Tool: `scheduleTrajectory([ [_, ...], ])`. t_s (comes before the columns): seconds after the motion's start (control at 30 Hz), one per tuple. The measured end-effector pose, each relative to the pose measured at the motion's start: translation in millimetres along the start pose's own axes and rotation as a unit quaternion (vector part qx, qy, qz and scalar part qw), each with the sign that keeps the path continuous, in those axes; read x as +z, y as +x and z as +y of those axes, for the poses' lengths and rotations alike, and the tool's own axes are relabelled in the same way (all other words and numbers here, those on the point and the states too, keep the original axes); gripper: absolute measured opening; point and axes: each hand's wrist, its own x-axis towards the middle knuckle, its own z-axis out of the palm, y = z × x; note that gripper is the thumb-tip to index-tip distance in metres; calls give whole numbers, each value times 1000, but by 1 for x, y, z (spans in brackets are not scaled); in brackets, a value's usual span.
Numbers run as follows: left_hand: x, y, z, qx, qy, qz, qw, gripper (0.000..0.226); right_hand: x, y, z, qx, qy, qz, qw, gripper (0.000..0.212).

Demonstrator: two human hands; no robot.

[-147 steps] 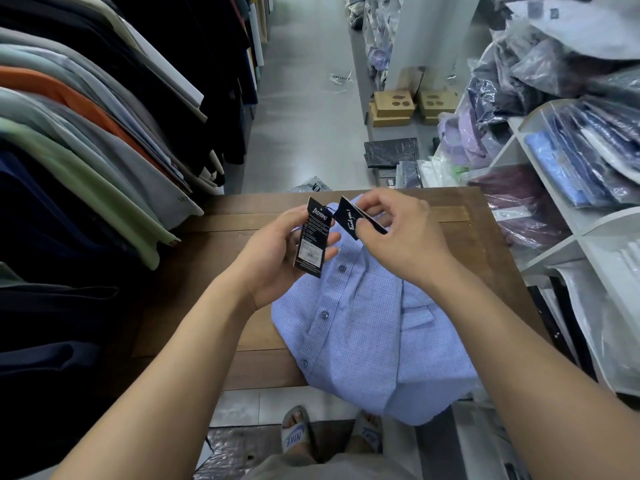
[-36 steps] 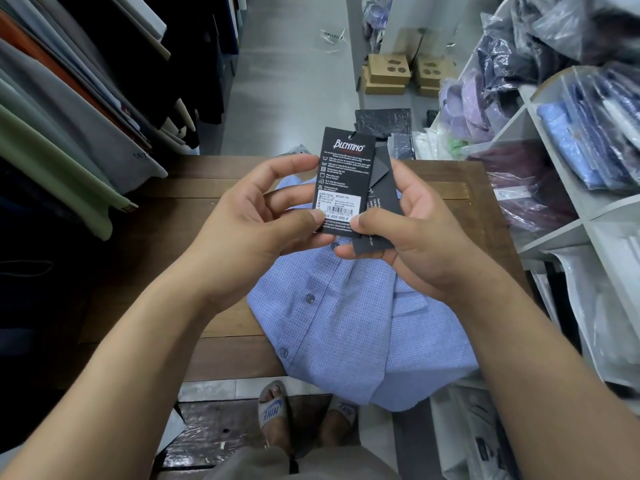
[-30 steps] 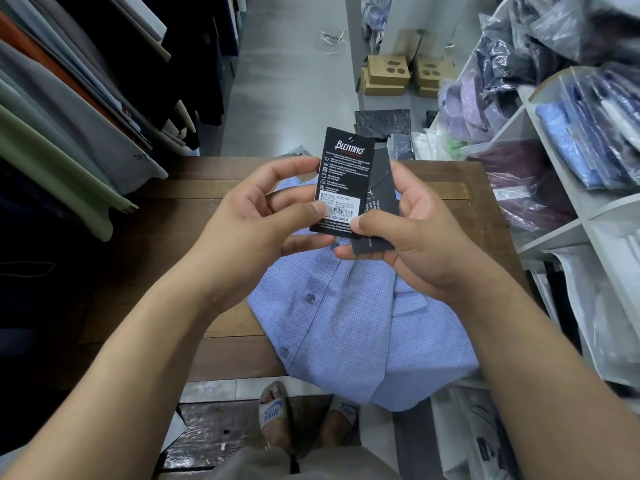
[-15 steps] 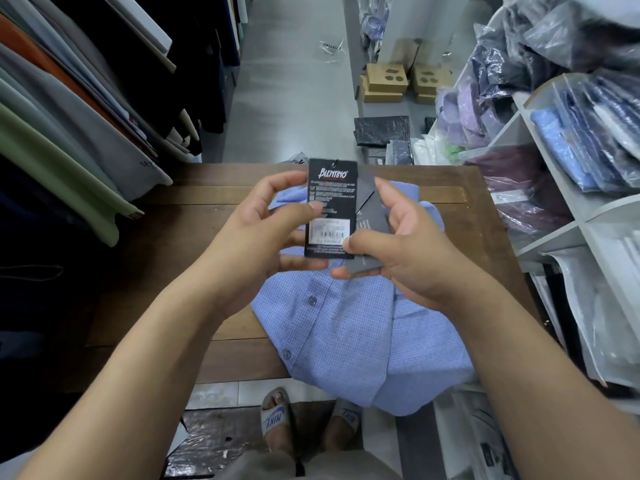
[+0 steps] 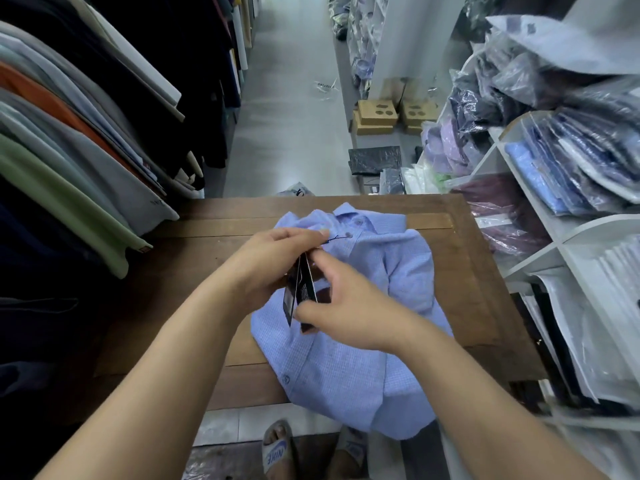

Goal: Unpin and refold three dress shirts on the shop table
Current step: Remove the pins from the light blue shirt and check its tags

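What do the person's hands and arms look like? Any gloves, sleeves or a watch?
No gloves: the left hand and the right hand are bare, and no rings show. The left forearm and the right forearm are bare too, with no sleeve, watch or bracelet in view.

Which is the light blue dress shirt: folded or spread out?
Folded, loosely. The light blue dress shirt lies as a compact buttoned bundle on the wooden table, collar farthest, near end overhanging the edge.

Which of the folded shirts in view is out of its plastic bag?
The light blue shirt lying on the wooden table; the shelf shirts on the right are in clear bags.
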Motion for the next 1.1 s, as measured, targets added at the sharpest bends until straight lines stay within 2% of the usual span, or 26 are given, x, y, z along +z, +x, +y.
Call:
scheduleTrajectory([
  [0.1,1,8,-2,11,-81,28,996,9,-7,0,2,16,67,-5,998,45],
  [0.17,2,11,-1,25,-68,49,996,9,-17,0,4,52,150,8,987,42],
  [0.23,3,14,-2,33,-35,66,997,9,-30,5,8,66,168,83,980,30],
  [0.3,3,16,-4,32,-6,81,996,11,-46,14,18,64,144,205,966,15],
  [0.37,2,17,-8,30,11,82,996,12,-65,23,33,66,66,326,941,11],
  [0.47,0,16,-11,32,26,78,996,15,-91,33,60,105,-61,399,909,18],
  [0.57,-4,14,-14,30,42,94,994,18,-109,40,85,162,-122,396,896,29],
  [0.63,-6,13,-16,33,52,100,993,18,-114,41,96,181,-123,364,905,37],
  [0.7,-8,12,-19,52,60,102,992,17,-113,41,102,176,-170,346,906,42],
  [0.8,-7,12,-21,86,76,108,987,15,-99,42,91,77,-262,347,897,39],
  [0.9,-6,13,-22,121,128,122,977,17,-78,53,72,-47,-313,268,910,41],
  [1.0,-6,12,-20,162,178,119,963,18,-63,67,61,-76,-366,208,904,36],
  [1.1,-11,10,-19,199,224,125,946,15,-60,74,59,-72,-385,196,899,21],
])
